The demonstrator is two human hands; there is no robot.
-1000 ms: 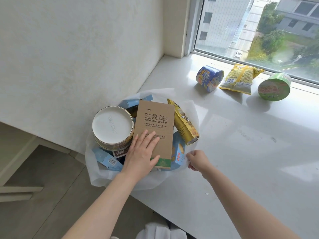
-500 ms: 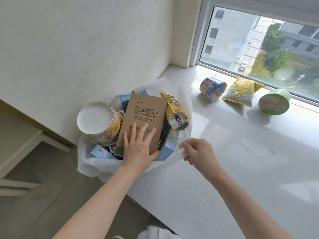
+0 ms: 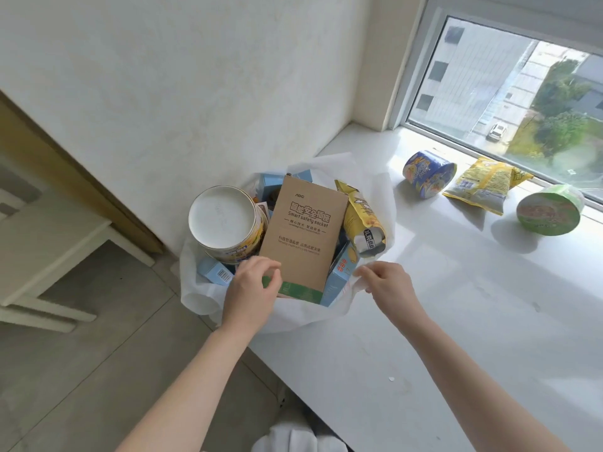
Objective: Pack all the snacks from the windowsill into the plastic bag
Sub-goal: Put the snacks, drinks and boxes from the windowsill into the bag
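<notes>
On my feed the white plastic bag sits at the left end of the windowsill by the wall, mouth open and stuffed. The left hand curls round the lower left corner of the brown cardboard box standing in the bag, thumb on its face. The right hand pinches the bag's rim on the right side. Beside the box I see a round tin with a white lid, a yellow snack pouch and blue cartons. Not yet packed, in a row along the window — a blue cup on its side, a yellow crisp packet lying flat, a green bowl on its side
</notes>
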